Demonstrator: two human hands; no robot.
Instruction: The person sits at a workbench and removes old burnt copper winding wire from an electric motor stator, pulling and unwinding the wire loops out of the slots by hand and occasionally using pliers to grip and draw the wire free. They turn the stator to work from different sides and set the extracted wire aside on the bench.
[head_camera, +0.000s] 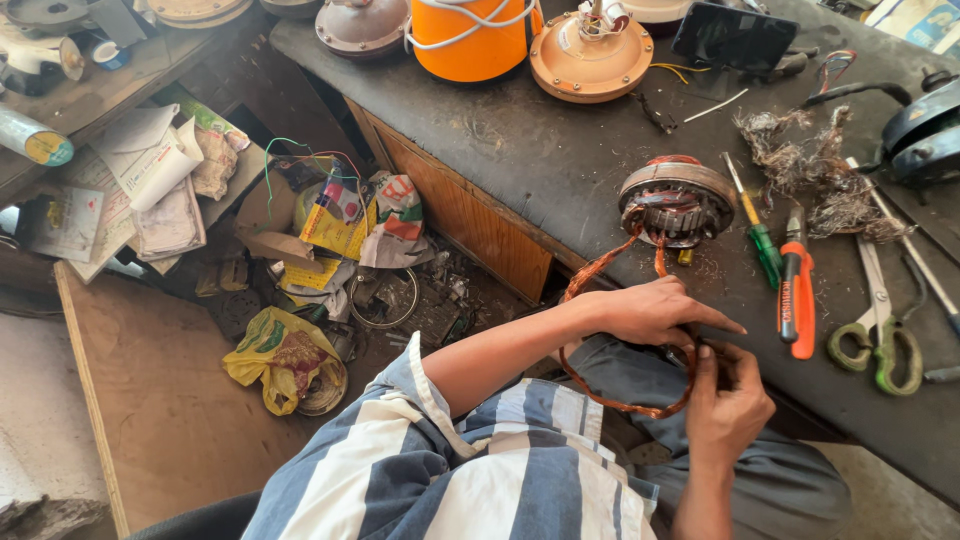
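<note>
Cluttered dark workbench (560, 170): left hand (655, 312) and right hand (725, 400) both closed on a copper wire loop (610, 400) at the bench edge, its strands running up to the motor stator (678, 200), pliers (797, 295) close by.

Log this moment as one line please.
left hand: on copper wire loop | right hand: pinching loop | stator: on bench

Copper-orange wire coil (610, 290), green screwdriver (766, 252), orange-handled pliers (797, 300), blue-white striped sleeve (450, 460)
</note>
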